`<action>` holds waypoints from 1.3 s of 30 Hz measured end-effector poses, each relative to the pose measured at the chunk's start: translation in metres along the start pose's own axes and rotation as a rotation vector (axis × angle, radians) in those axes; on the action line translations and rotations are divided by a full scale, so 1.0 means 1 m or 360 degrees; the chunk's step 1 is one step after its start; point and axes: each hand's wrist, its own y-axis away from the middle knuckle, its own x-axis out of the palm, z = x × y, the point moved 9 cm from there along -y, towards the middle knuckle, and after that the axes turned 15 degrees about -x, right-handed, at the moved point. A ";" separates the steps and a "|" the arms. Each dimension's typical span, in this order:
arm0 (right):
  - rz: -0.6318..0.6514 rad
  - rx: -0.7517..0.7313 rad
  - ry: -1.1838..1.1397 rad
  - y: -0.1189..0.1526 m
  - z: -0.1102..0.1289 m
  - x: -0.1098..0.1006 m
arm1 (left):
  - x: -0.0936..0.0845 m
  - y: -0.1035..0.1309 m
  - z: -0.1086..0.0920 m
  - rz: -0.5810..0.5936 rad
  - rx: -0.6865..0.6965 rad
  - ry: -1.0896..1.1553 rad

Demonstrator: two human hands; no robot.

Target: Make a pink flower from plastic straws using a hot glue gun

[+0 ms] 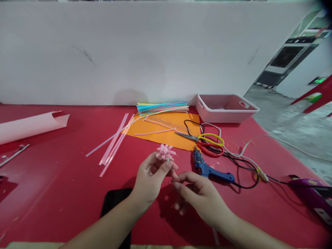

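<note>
A small fuzzy pink flower (165, 152), looped like pipe cleaner, sits upright between the thumb and fingers of my left hand (149, 183). A tiny green bit shows at its base, just above the thumb tip. Close by on the right, my right hand (202, 197) is closed in a pinch, thumb against forefinger, near the left fingertips. Whatever lies in that pinch is too thin or hidden to make out. A blue glue gun (204, 169) lies beyond my right hand, with yellow-and-red-handled scissors (210, 141) behind it.
Colourful pipe cleaners (162, 109) lie by an orange sheet (155, 136) at the back. Pink strips (116, 141) rest left of it. A pink basket (228, 116) stands back right. Cables (249, 166) cross the right side. A black phone-like slab (111, 200) lies under my left forearm.
</note>
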 end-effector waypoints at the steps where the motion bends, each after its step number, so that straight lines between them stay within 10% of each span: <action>1: 0.0017 0.0014 -0.0009 0.001 -0.001 0.001 | 0.001 0.003 -0.004 0.0004 0.0075 -0.0055; 13: 0.0013 -0.0176 -0.0003 0.001 0.012 -0.007 | 0.003 0.020 -0.019 0.0133 0.0515 -0.0277; 28: 0.0042 -0.0313 0.0109 0.002 0.018 -0.008 | 0.010 -0.002 0.005 0.0301 -0.0408 0.0379; 39: -0.0177 -0.0787 0.0813 -0.007 0.056 -0.048 | 0.003 -0.004 0.005 0.0165 -0.0472 0.0595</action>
